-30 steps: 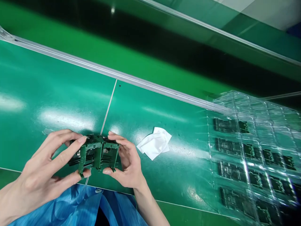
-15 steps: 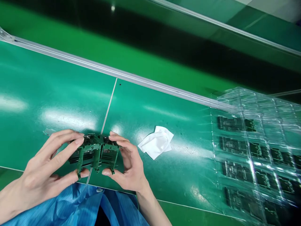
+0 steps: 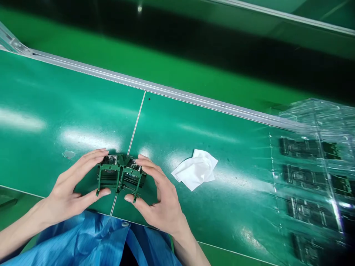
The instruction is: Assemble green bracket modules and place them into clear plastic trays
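Two green plastic frames with dark slats and silvery parts on top stand side by side, slightly angled apart, close to the table's front edge. Around the outer side of the left green frame (image 3: 110, 173) my left hand (image 3: 73, 183) is closed, fingers at its top and thumb at its lower edge. My right hand (image 3: 159, 192) grips the right green frame (image 3: 132, 176) the same way, thumb low and fingers on top. Where they meet, the frames touch or nearly touch; I cannot tell if they are joined. Their undersides are hidden.
A crumpled white cloth (image 3: 195, 170) lies right of my hands. Clear plastic trays (image 3: 317, 114) stand stacked at the right, with several dark green parts (image 3: 305, 177) in their compartments. A metal rail (image 3: 177, 94) runs along the table's far edge.
The green frames have tilted relative to each other, and their top faces now show more. Both hands remain on them. The whole view has shifted, so the cloth and trays sit farther right.
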Motion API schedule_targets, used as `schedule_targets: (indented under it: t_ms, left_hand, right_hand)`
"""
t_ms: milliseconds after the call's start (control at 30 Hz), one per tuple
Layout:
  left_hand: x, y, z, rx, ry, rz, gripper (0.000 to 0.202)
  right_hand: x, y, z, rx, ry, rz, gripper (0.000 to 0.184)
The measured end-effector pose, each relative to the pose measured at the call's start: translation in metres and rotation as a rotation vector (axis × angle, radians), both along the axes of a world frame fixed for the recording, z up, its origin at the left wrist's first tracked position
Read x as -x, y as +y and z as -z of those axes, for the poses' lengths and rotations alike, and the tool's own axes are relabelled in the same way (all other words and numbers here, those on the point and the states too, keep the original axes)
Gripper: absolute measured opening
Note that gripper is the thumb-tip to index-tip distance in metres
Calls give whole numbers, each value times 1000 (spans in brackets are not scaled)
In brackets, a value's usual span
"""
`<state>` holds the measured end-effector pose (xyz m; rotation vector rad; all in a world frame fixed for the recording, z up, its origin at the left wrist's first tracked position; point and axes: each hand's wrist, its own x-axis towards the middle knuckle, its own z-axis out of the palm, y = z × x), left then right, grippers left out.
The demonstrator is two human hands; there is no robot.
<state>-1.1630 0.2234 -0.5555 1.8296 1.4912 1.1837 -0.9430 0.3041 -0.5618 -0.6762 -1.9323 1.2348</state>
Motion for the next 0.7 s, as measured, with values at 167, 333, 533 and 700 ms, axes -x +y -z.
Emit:
schedule_targets:
  t_ms: [167,333,533,700]
  left_hand:
    - [2,-1,6,113,27,-38,62]
    - [3,0,7,153,35,-22,56]
    - [3,1,9,148,36,-4,54]
    - [0,1,9,160,49,-24,50]
  right_hand:
    - [0,-1,-3,62,-109,10,59]
    - [-1,-4,-5,59,-151,26,61]
    - [-2,-6,0,15,-148,46,60]
    - [-3,-7,1,-26,-155,39,58]
